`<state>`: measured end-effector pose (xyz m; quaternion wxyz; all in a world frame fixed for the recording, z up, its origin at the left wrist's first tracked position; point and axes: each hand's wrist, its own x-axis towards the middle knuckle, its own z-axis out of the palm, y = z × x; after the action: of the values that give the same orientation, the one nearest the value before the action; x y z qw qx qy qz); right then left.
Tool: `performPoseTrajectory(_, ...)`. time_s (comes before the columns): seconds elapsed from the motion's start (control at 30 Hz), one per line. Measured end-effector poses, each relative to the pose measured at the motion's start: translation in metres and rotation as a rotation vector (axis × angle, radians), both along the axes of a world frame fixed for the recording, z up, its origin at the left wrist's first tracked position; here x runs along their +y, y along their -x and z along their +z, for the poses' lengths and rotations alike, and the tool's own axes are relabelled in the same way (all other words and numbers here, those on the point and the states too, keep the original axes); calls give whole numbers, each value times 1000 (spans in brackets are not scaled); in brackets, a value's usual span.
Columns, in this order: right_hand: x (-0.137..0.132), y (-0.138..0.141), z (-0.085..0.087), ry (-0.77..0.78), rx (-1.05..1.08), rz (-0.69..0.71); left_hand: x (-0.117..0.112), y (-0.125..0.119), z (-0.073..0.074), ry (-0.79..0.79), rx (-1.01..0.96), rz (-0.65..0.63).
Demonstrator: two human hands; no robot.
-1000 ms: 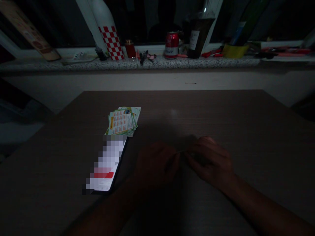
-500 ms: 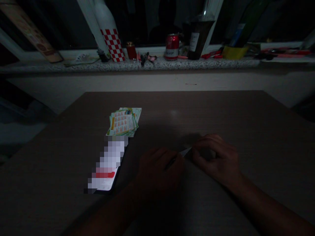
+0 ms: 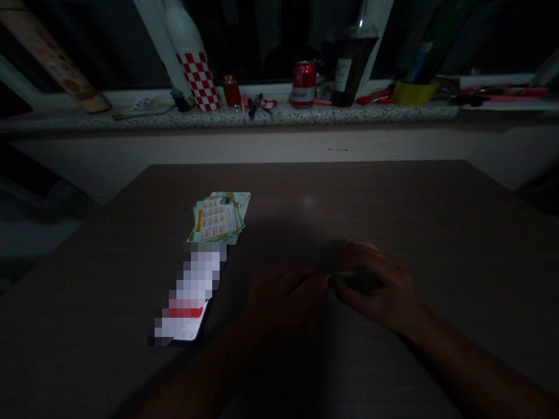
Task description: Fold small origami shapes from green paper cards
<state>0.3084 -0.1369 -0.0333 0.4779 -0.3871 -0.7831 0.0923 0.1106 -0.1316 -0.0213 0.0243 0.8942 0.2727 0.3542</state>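
Observation:
A thin, whitish piece of paper (image 3: 343, 274) spans the small gap between my hands, seen nearly edge-on and slightly curved. My left hand (image 3: 286, 297) is closed at its left end, back of the hand up, with most of the fingers in deep shadow. From the right, my right hand (image 3: 378, 285) pinches the paper between thumb and fingers. Left of my hands lies a loose stack of printed cards (image 3: 217, 218), pale with green edges and rows of orange print. Just in front of it rests a lit phone (image 3: 187, 329), its screen mostly blurred out.
Beyond the wooden table (image 3: 393, 198) runs a speckled stone windowsill (image 3: 271, 116). On it stand a red-and-white checkered bottle (image 3: 200, 81), a red can (image 3: 303, 84), a dark pouch (image 3: 349, 70) and a yellow holder (image 3: 414, 93). The room is dim.
My right hand has shifted slightly left and down, closer to my left hand. The paper between them has turned from showing a printed face to a thin curved edge.

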Motion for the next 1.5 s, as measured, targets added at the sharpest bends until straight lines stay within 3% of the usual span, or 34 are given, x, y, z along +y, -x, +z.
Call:
performPoseTrajectory(0.17, 1, -6, -1, 111, -32, -127, -1, 3, 0, -62, -2, 22)
performPoseTrajectory(0.33, 2, -10, -1, 151, 47, -78, 0, 7, -2, -18, -31, 8)
performPoseTrajectory(0.5, -1, 3, -6, 336, 194, -43, 1, 4, -6, 71, -81, -10)
performPoseTrajectory(0.57, -2, 9, -8, 355, 206, -105, 2, 3, -9, 112, -82, -18)
performPoseTrajectory(0.67, -1, 10, -11, 352, 203, -181, 3, 5, -12, 118, -66, 19)
performPoseTrajectory(0.87, 5, -5, -16, 329, 163, -162, 4, 10, -12, 162, 24, 61)
performPoseTrajectory(0.97, 4, -9, -11, 219, 58, -147, 7, 11, -9, 217, 97, 69)
performPoseTrajectory(1.17, 1, -5, 1, 22, -75, 11, 11, 11, -11, 258, 165, 38)
performPoseTrajectory(1.33, 1, -3, 2, 74, -26, 45, 10, 8, -10, 320, 57, 192)
performPoseTrajectory(1.5, -1, -4, -6, 277, 116, -105, 9, 6, -8, 254, -89, 336)
